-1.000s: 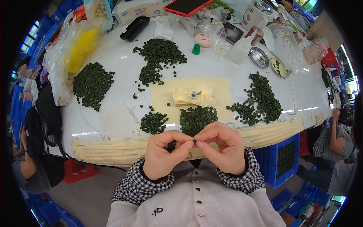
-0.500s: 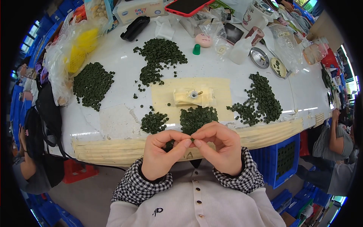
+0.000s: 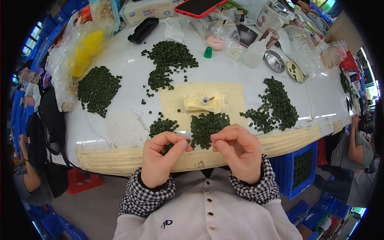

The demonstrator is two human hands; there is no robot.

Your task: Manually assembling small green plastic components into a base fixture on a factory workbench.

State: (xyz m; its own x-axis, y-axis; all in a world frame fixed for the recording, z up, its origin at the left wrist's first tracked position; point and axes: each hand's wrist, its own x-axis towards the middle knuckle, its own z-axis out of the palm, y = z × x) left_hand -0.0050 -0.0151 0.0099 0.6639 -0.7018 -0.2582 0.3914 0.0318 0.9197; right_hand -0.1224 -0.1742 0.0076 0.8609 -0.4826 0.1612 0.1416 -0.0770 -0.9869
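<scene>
Pile of dark-green pieces (image 3: pixel 210 127), white worktop (image 3: pixel 128 90)
Left hand (image 3: pixel 160 160): fingers clamped on one green piece (image 3: pixel 188 141); right hand (image 3: pixel 242 156): fingers bunched, cannot tell whether holding; pile just beyond, between the hands

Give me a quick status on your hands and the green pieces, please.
Left hand pinching small green piece. Right hand apart, contents unclear. Green pile just beyond.

Phone (image 3: pixel 199 6) cut off above, green pile (image 3: pixel 163 126) partly hidden behind left hand (image 3: pixel 159 162), pinched green piece (image 3: pixel 188 141) too small to tell
</scene>
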